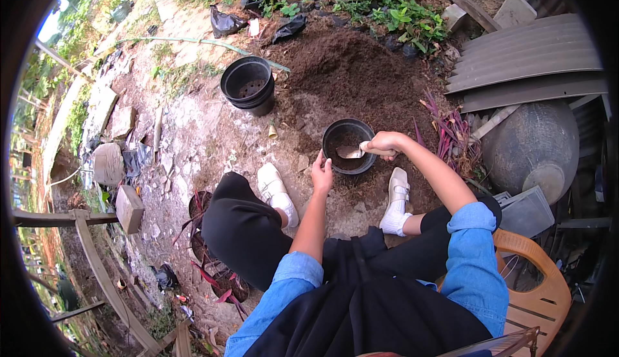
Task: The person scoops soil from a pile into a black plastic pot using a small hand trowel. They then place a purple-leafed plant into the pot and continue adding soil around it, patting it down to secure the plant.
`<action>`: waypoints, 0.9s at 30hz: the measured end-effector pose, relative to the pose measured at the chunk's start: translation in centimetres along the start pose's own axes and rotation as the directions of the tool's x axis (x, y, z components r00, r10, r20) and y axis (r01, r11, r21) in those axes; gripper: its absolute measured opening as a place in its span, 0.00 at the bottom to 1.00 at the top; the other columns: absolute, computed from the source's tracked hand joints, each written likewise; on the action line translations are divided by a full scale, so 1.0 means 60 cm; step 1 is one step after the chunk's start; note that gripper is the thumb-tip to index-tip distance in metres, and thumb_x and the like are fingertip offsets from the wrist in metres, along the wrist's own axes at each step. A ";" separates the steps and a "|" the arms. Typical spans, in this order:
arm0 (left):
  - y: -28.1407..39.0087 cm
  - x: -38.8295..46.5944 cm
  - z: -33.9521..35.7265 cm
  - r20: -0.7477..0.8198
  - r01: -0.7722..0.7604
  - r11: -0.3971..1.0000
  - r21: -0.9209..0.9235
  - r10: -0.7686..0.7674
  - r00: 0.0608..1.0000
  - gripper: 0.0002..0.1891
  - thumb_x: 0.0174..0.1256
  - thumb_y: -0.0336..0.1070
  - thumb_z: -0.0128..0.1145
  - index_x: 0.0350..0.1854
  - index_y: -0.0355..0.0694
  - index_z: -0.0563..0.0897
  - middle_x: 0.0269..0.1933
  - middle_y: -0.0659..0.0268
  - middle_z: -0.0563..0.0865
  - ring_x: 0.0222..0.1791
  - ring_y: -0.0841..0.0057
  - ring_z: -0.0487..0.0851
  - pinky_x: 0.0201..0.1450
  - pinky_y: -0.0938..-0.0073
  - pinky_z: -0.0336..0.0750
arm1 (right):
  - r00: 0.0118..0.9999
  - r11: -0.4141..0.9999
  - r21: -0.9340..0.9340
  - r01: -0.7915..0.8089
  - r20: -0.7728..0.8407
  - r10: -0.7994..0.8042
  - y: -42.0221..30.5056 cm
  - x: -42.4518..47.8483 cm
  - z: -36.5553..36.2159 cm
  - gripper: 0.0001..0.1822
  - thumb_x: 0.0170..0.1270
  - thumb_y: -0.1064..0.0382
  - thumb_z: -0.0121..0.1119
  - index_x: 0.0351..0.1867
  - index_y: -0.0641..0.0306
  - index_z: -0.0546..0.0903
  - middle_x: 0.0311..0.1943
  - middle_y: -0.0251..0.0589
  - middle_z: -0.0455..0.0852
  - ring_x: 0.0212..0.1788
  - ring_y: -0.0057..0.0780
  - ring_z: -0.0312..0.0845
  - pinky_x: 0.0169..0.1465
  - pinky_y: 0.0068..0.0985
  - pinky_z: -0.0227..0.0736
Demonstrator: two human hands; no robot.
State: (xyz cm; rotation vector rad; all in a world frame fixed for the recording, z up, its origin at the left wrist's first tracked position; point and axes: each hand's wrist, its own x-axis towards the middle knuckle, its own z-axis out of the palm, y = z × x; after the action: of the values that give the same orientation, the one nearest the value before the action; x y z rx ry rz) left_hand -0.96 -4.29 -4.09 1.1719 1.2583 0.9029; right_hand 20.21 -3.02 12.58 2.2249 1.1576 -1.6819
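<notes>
A round black plastic pot (348,125) stands on the ground between the feet, with dark soil in its bottom. My right hand (387,145) grips the pale handle of a hand trowel (355,154); the metal blade is inside the pot, over the soil. My left hand (321,173) is at the pot's near left rim, fingertips against its outer side. Whether the fingers pinch the rim is hard to see. Beyond the pot lies a heap of dark brown soil (353,62). Up and to the left stands a stack of black pots (246,83), the top one with a little soil inside.
Uprooted purple-leaved plants (447,129) lie to the right, beside a large dark jar (532,149) and grey corrugated sheets (527,57). An orange plastic chair (537,304) is at the lower right. Potted purple plants (227,284) stand left of the legs. A green hose (213,42) crosses the ground.
</notes>
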 end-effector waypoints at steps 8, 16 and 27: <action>0.014 -0.003 0.000 0.030 -0.108 0.992 -0.065 0.111 0.993 0.23 0.64 0.29 0.49 0.63 0.39 0.66 0.44 0.61 0.82 0.38 0.80 0.79 0.42 0.80 0.74 | 0.994 0.987 -0.144 -0.068 0.077 0.080 -0.006 -0.012 -0.001 0.23 0.58 0.43 0.54 0.29 0.66 0.76 0.16 0.41 0.75 0.16 0.26 0.71 0.18 0.25 0.66; -0.022 0.008 0.002 0.059 0.015 0.998 -0.060 -0.012 0.998 0.24 0.66 0.32 0.49 0.65 0.46 0.65 0.48 0.62 0.79 0.41 0.78 0.79 0.30 0.79 0.79 | 0.987 0.901 -0.411 -0.141 0.017 0.162 -0.080 -0.045 -0.034 0.19 0.56 0.49 0.54 0.24 0.66 0.76 0.15 0.40 0.75 0.13 0.26 0.69 0.17 0.25 0.66; -0.031 0.009 -0.003 0.030 -0.057 0.998 -0.024 0.058 0.998 0.24 0.66 0.33 0.49 0.65 0.46 0.65 0.42 0.65 0.78 0.28 0.83 0.76 0.24 0.83 0.73 | 0.995 0.812 -0.576 -0.099 -0.066 0.074 -0.095 -0.071 -0.023 0.18 0.54 0.55 0.55 0.20 0.71 0.75 0.17 0.45 0.77 0.16 0.31 0.71 0.20 0.29 0.68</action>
State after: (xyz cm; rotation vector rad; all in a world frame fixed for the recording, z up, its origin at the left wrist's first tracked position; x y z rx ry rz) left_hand -1.23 -4.11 -6.00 1.2048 1.1911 0.9362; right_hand 17.31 -0.42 18.70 1.8857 1.3300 -1.0499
